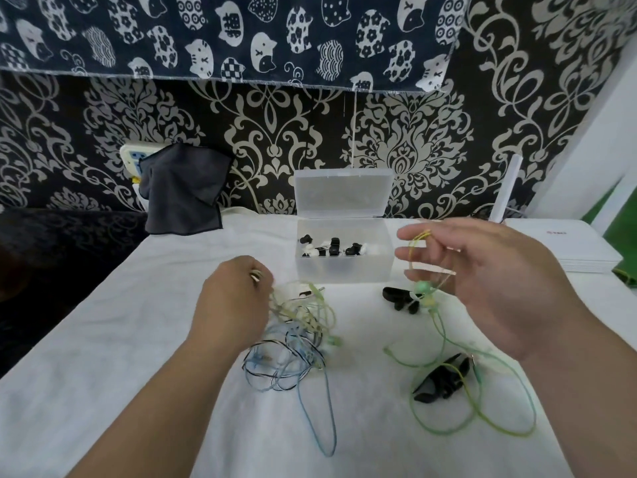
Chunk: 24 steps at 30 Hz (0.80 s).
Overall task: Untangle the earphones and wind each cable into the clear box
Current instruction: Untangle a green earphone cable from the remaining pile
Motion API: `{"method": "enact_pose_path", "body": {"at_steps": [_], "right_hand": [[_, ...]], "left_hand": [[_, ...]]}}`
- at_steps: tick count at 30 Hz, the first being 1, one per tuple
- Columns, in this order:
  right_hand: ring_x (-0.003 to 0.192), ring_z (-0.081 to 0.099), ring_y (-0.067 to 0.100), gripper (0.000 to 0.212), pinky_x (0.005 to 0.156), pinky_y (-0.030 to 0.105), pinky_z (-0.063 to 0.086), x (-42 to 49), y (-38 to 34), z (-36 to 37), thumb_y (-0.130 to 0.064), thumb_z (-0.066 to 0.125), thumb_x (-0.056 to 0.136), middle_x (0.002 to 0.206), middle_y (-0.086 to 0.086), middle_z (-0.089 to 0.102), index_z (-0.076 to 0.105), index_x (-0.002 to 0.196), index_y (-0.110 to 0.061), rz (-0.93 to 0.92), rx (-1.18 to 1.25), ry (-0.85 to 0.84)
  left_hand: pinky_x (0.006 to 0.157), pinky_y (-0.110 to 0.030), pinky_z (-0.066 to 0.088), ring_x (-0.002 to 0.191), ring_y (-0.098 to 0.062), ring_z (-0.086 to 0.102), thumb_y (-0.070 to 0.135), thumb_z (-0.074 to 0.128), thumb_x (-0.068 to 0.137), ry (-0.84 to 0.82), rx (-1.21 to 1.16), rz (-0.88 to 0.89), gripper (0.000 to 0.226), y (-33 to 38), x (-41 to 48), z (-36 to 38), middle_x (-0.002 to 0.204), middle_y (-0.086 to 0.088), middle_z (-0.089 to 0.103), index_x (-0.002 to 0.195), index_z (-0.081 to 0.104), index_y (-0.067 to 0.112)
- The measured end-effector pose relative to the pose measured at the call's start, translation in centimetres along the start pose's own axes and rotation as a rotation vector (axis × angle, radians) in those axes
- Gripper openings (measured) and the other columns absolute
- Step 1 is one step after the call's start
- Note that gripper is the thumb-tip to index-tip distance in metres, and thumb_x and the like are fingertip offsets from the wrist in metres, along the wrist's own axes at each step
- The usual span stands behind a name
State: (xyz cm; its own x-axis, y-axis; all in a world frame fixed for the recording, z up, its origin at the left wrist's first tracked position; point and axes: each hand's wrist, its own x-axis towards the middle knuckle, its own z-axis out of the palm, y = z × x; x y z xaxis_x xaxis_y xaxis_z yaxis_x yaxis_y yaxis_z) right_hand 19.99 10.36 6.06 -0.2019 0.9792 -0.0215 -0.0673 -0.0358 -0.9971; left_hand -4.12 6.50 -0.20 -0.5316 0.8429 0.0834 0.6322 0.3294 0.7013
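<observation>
Left hand (234, 298), centre-left of frame: your fingers are curled, pinching strands at the upper left edge of the cable tangle (296, 339) on the white cloth (138, 339). Right hand (489, 288), centre-right, raised: fingers spread and fairly straight, with the green earphone cable (443, 334) looped over them, the rest trailing to lower right. Clear box (344, 267) at centre, lid upright, small black and white pieces inside. Two black clips (441, 377) lie near the green cable.

One clear lidded plastic box (344, 270), two black plastic clips (400, 297), one dark grey square cloth (186, 191), one loose green earphone cable (422, 288), and one tangle of blue and pale cables (296, 339), too knotted to count.
</observation>
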Motion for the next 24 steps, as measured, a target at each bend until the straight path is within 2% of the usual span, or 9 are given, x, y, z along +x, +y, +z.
{"method": "enact_pose_path", "body": {"at_steps": [4,6,9,12,15,17,20,22,24], "right_hand": [[0.103,0.063,0.025,0.03,0.101,0.048,0.05,-0.3,0.5,-0.2,-0.021,0.06,0.093,0.087,0.0,0.069,0.066,0.069,-0.004,0.021,-0.407,-0.05],[0.1,0.063,0.021,0.03,0.099,0.048,0.052,-0.5,0.7,0.0,-0.022,0.059,0.095,0.084,-0.003,0.068,0.068,0.07,-0.008,0.073,-0.432,-0.118],[0.087,0.066,0.024,0.029,0.092,0.049,0.056,-0.8,0.8,0.4,-0.021,0.058,0.095,0.083,0.008,0.068,0.07,0.071,-0.009,0.079,-0.455,-0.202],[0.065,0.062,0.019,0.036,0.079,0.043,0.054,-1.1,0.8,0.8,-0.019,0.054,0.099,0.068,0.005,0.064,0.069,0.069,-0.01,0.079,-0.426,-0.298],[0.058,0.053,0.019,0.037,0.065,0.035,0.047,-1.3,1.0,1.1,-0.021,0.051,0.101,0.062,0.007,0.057,0.07,0.07,-0.013,0.063,-0.366,-0.348],[0.051,0.045,0.017,0.035,0.061,0.031,0.047,-1.2,1.3,0.9,-0.021,0.051,0.101,0.057,0.007,0.049,0.071,0.074,-0.012,0.078,-0.307,-0.342],[0.046,0.029,0.015,0.027,0.054,0.027,0.045,-0.9,1.2,0.2,-0.022,0.058,0.095,0.054,0.003,0.035,0.071,0.074,-0.01,0.143,-0.171,-0.301],[0.045,0.027,0.014,0.016,0.049,0.027,0.042,-0.9,0.8,-0.4,-0.023,0.07,0.081,0.054,0.002,0.034,0.069,0.072,-0.009,0.208,-0.027,-0.307],[0.043,0.032,0.014,0.014,0.047,0.027,0.043,-0.8,0.4,-1.2,-0.02,0.077,0.068,0.055,0.003,0.038,0.069,0.07,-0.009,0.243,0.121,-0.349]], "left_hand": [[0.068,-0.033,0.041,0.085,-0.026,0.053,0.018,0.062,0.09,0.038,0.509,0.103,0.007,-1.0,0.1,-0.6,0.101,-0.006,0.058,0.096,0.061,0.021],[0.08,-0.042,0.045,0.103,-0.031,0.05,0.032,0.065,0.089,0.087,0.633,0.138,0.028,-0.9,-0.3,-0.1,0.112,-0.008,0.053,0.114,0.06,0.021],[0.095,-0.034,0.042,0.111,-0.018,0.051,0.035,0.064,0.091,0.128,0.218,0.409,0.035,1.2,-1.3,0.3,0.119,0.003,0.055,0.123,0.062,0.021],[0.1,-0.028,0.048,0.109,0.004,0.058,0.05,0.054,0.09,-0.382,-0.298,0.433,0.045,4.1,-2.9,0.8,0.118,0.015,0.064,0.128,0.058,0.027],[0.086,-0.024,0.052,0.099,-0.005,0.067,0.036,0.055,0.095,-0.745,-0.469,0.43,0.028,5.2,-4.4,1.8,0.103,0.004,0.073,0.116,0.061,0.019],[0.084,-0.032,0.054,0.087,-0.012,0.07,0.027,0.058,0.098,-0.725,-0.474,0.382,0.014,5.1,-4.5,2.0,0.087,0.0,0.075,0.101,0.066,0.017],[0.074,-0.031,0.052,0.071,-0.016,0.07,0.018,0.057,0.098,-0.593,-0.463,0.225,0.02,4.9,-3.9,1.5,0.057,0.005,0.061,0.084,0.07,0.017],[0.069,-0.026,0.053,0.065,-0.017,0.068,0.01,0.052,0.099,-0.56,-0.583,0.138,0.024,4.7,-3.4,1.1,0.053,0.003,0.05,0.082,0.069,0.011],[0.059,-0.019,0.049,0.064,-0.016,0.066,0.007,0.051,0.099,-0.495,-0.622,0.102,0.025,4.2,-2.8,0.9,0.054,0.002,0.051,0.081,0.068,0.007]]}}
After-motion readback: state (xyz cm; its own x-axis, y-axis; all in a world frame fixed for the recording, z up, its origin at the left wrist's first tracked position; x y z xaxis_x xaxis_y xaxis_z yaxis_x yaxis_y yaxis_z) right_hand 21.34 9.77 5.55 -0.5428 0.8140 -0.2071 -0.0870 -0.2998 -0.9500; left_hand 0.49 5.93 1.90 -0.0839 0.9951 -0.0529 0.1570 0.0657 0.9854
